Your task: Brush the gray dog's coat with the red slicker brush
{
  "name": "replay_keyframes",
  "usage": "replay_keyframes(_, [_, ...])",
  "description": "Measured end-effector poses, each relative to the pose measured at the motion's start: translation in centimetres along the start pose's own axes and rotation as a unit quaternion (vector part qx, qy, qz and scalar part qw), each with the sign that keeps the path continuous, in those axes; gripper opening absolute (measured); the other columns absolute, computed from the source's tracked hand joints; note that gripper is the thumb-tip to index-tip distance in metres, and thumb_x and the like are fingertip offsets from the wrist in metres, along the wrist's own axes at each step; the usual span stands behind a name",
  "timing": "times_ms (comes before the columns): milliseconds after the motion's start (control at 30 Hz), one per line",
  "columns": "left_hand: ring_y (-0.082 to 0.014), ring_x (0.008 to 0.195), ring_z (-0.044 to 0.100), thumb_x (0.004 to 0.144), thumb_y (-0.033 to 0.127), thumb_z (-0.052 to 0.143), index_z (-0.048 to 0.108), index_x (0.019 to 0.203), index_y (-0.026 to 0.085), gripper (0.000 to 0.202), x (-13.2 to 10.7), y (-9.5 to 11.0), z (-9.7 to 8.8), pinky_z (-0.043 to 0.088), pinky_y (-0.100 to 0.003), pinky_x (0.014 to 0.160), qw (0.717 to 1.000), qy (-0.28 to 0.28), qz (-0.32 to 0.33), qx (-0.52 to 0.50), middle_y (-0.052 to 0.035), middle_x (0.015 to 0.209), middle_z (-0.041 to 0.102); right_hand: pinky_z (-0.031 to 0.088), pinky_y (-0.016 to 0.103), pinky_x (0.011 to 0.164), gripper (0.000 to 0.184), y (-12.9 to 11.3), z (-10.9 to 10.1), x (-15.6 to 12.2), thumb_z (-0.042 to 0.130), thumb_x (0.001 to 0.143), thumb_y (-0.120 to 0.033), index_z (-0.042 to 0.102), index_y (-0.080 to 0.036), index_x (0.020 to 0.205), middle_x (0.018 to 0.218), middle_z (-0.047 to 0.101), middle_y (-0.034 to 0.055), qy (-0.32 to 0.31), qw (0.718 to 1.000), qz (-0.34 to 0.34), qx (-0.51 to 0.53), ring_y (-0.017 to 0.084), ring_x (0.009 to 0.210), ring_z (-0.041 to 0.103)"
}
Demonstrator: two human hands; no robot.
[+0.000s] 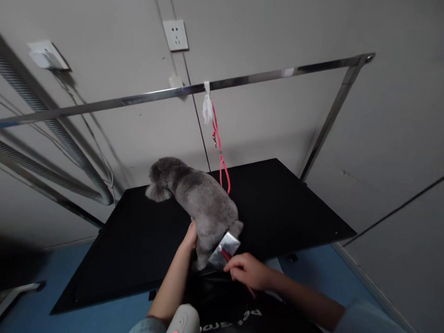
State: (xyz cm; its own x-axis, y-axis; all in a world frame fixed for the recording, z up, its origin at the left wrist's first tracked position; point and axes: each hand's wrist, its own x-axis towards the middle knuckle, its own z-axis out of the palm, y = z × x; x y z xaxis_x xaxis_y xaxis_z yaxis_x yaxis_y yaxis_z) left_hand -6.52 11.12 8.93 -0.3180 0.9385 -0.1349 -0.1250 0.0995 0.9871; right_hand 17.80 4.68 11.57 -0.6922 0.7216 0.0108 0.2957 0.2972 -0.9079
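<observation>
A grey, short-coated dog (pixel 206 200) stands on the black grooming table, its head toward the left and its rump toward me. My left hand (pixel 191 234) is closed against the dog's flank, just ahead of the hind leg; most of its fingers are hidden by the body. In my right hand (pixel 249 271) is a slicker brush (pixel 230 243) with a red handle and a silvery rectangular head. The brush head lies by the hind leg, just below the short tail; whether its pins touch the coat is hidden.
The black table top (pixel 279 208) reaches toward the wall. Above it runs a metal bar (pixel 248 80) with a pink leash (pixel 222 159) hanging from it. Grey hoses (pixel 58 127) are at the left. A white device (pixel 183 324) shows at the bottom edge.
</observation>
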Motion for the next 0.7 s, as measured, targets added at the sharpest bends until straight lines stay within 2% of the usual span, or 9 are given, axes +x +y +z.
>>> replay_keyframes(67, [-0.0222,0.086,0.063,0.073,0.039,0.065,0.063,0.090,0.018,0.027,-0.9,0.1,-0.3,0.050,-0.035,0.081,0.993,0.094,0.076,0.004,-0.0067,0.086,0.068,0.050,0.026,0.073,0.030,0.1,-0.2,0.0,0.050,0.079,-0.018,0.073,-0.018,0.098,0.090,0.074,0.0046,0.040,0.999,-0.009,0.005,0.018,0.081,0.067])
replay_keyframes(133, [-0.0216,0.101,0.060,0.076,0.037,0.063,0.060,0.102,0.018,0.033,-1.7,0.5,-0.5,0.046,-0.036,0.092,0.963,0.171,0.204,0.039,-0.0079,0.105,0.064,0.050,0.026,0.071,0.028,0.4,0.0,-0.1,0.050,0.078,-0.017,0.074,-0.016,0.094,0.086,0.074,0.0053,0.045,0.999,0.016,-0.003,0.018,0.078,0.067])
replay_keyframes(200, [-0.0229,0.113,0.055,0.079,0.033,0.059,0.060,0.107,0.018,0.031,-2.3,1.3,-0.5,0.043,-0.040,0.098,0.917,0.171,0.337,0.125,-0.0106,0.120,0.058,0.049,0.023,0.058,0.028,0.8,0.4,-0.3,0.050,0.078,-0.017,0.074,-0.016,0.092,0.074,0.073,0.0039,-0.019,0.998,0.063,0.011,0.015,0.062,0.065])
replay_keyframes(267, [-0.0243,0.118,0.052,0.083,0.028,0.056,0.063,0.104,0.018,0.025,-2.8,2.5,-0.3,0.042,-0.043,0.100,0.877,0.120,0.411,0.216,-0.0124,0.127,0.054,0.047,0.022,0.054,0.029,0.8,0.8,-0.3,0.050,0.079,-0.018,0.073,-0.016,0.095,0.071,0.072,0.0027,-0.049,0.996,0.065,0.044,0.013,0.056,0.062])
replay_keyframes(400, [-0.0272,0.127,0.044,0.086,0.024,0.053,0.065,0.108,0.019,0.026,-3.8,4.8,0.7,0.039,-0.049,0.104,0.831,0.071,0.467,0.295,-0.0128,0.138,0.044,0.050,0.025,0.067,0.026,0.3,0.9,0.1,0.053,0.080,-0.021,0.072,-0.015,0.096,0.085,0.072,0.0064,0.076,0.992,0.012,0.099,0.015,0.072,0.064])
replay_keyframes(433, [-0.0285,0.131,0.039,0.086,0.023,0.053,0.064,0.110,0.020,0.026,-3.9,5.0,0.9,0.036,-0.051,0.106,0.819,0.048,0.479,0.313,-0.0117,0.142,0.041,0.049,0.025,0.063,0.025,0.2,0.8,0.1,0.053,0.080,-0.021,0.072,-0.015,0.094,0.082,0.072,0.0064,0.076,0.990,0.029,0.116,0.014,0.068,0.063])
replay_keyframes(500, [-0.0294,0.136,0.031,0.087,0.021,0.052,0.063,0.112,0.022,0.028,-4.1,4.8,1.2,0.032,-0.054,0.108,0.795,0.002,0.500,0.344,-0.0098,0.144,0.039,0.045,0.021,0.051,0.024,0.0,0.6,-0.1,0.054,0.078,-0.022,0.072,-0.014,0.093,0.069,0.069,0.0039,0.007,0.984,0.071,0.163,0.012,0.055,0.059])
replay_keyframes(567, [-0.0282,0.136,0.032,0.089,0.018,0.046,0.061,0.116,0.023,0.031,-3.8,4.1,1.1,0.035,-0.054,0.106,0.780,-0.016,0.516,0.354,-0.0102,0.142,0.042,0.041,0.019,0.046,0.025,-0.5,0.1,0.1,0.055,0.079,-0.024,0.071,-0.015,0.095,0.065,0.067,0.0020,-0.048,0.974,0.068,0.212,0.010,0.050,0.055])
replay_keyframes(700, [-0.0268,0.136,0.034,0.091,0.016,0.039,0.055,0.124,0.021,0.037,-3.1,4.1,0.5,0.037,-0.052,0.104,0.765,0.009,0.537,0.357,-0.0130,0.142,0.041,0.047,0.022,0.059,0.023,-0.4,-0.2,1.7,0.057,0.079,-0.027,0.071,-0.015,0.091,0.076,0.069,0.0043,0.067,0.972,-0.011,0.224,0.011,0.062,0.059])
